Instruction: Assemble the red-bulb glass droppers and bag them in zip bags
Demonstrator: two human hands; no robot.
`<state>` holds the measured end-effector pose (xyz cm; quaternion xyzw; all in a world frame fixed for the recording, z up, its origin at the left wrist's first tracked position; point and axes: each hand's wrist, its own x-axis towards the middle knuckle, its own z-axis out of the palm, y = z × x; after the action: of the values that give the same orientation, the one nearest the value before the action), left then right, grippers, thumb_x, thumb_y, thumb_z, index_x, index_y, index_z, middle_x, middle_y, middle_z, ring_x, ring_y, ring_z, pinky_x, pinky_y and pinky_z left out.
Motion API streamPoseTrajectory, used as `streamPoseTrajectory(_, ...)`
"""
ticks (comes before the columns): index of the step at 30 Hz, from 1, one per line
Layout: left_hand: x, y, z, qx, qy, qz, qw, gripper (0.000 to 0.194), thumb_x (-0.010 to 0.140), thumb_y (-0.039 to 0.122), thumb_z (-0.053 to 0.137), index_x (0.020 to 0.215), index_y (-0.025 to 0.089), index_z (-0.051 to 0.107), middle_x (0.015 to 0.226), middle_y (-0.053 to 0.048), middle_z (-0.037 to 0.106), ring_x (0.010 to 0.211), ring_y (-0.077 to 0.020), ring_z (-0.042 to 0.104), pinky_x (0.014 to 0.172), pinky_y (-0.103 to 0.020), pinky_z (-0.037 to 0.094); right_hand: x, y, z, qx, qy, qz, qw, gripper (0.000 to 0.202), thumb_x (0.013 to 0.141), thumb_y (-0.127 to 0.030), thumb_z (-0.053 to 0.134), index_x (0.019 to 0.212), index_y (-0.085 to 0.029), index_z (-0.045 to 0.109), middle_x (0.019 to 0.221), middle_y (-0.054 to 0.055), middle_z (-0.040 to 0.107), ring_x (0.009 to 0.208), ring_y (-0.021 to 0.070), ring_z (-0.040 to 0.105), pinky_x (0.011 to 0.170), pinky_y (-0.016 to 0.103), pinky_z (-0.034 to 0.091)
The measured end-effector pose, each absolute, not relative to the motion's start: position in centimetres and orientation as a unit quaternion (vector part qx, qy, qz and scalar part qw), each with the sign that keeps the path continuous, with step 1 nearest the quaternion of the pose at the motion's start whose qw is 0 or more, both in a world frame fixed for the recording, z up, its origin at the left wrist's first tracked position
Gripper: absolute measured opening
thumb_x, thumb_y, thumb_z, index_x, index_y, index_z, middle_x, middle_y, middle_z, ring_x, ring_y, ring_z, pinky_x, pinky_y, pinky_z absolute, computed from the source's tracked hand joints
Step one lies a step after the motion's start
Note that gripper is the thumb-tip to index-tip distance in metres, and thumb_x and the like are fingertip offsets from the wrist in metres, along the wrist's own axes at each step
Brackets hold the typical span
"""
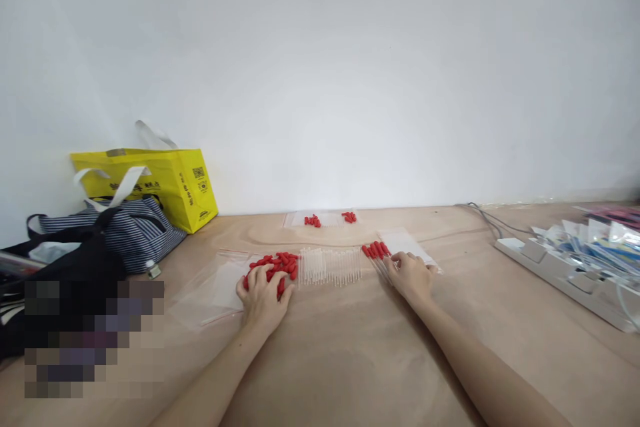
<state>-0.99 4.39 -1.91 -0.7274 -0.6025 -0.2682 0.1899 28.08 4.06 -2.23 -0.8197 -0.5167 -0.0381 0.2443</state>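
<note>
My left hand [263, 297] rests on a heap of small red caps [285, 261], its fingers spread and bent down among them. The heap sits on clear plastic bags [217, 283]. To its right, a row of thin whitish sticks [330, 267] lies side by side on the table. My right hand [411, 275] is at several red-capped sticks [375, 251] that lie slanted beside the row. Its thumb and fingers are drawn together at the rightmost stick; the fingertips partly hide what they pinch. A flat clear bag [407, 245] lies behind that hand.
Near the wall, two small clusters of red caps [313, 221] lie on a clear bag [330, 217]. A yellow bag [193, 190], a striped bag [145, 233] and a black bag [85, 280] fill the left. At right stands a white tray [565, 283] of packets, with a grey cable [487, 217] behind.
</note>
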Motion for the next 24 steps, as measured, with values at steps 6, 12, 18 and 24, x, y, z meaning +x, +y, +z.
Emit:
streamPoseTrajectory(6,0.3,4.6,-1.4,-0.722,-0.594,-0.259,0.243,0.018,0.075,0.032,0.050,0.076,0.021,0.064,0.112,-0.010,0.052,0.110,-0.0285,0.038,0.094,-0.053,0.014,25.2,4.1,-2.4,-0.777,-0.582,-0.058,0.233,0.028,0.080,-0.036,0.041,0.078,-0.021,0.064,0.088,0.008,0.064,0.089,0.0230,0.052,0.075,0.038,0.024)
streamPoseTrajectory(12,1.2,5.0,-1.0,-0.721,-0.600,-0.224,0.266,0.018,0.076,0.028,0.048,0.074,0.021,0.065,0.110,-0.009,0.055,0.109,-0.0269,0.040,0.094,-0.052,0.014,22.7,5.7,-1.9,-0.801,-0.564,-0.025,0.199,0.029,0.078,-0.031,0.040,0.076,-0.017,0.065,0.088,0.011,0.064,0.087,0.0246,0.054,0.075,0.040,0.025)
streamPoseTrajectory(18,1.0,5.2,-1.1,-0.723,-0.593,-0.243,0.258,0.018,0.073,0.024,0.049,0.066,0.020,0.064,0.107,-0.009,0.057,0.107,-0.0271,0.042,0.094,-0.052,0.016,22.3,6.9,-1.9,-0.817,-0.547,-0.009,0.184,0.030,0.075,-0.028,0.041,0.076,-0.012,0.066,0.083,0.016,0.065,0.084,0.0271,0.056,0.076,0.043,0.026)
streamPoseTrajectory(24,0.7,4.2,0.1,-0.726,-0.561,-0.299,0.263,0.016,0.072,0.023,0.049,0.065,0.019,0.062,0.103,-0.010,0.058,0.105,-0.0278,0.044,0.095,-0.053,0.013,22.5,6.9,-1.9,-0.815,-0.550,0.002,0.185,0.030,0.073,-0.030,0.043,0.073,-0.012,0.067,0.079,0.015,0.066,0.082,0.0279,0.057,0.076,0.043,0.027)
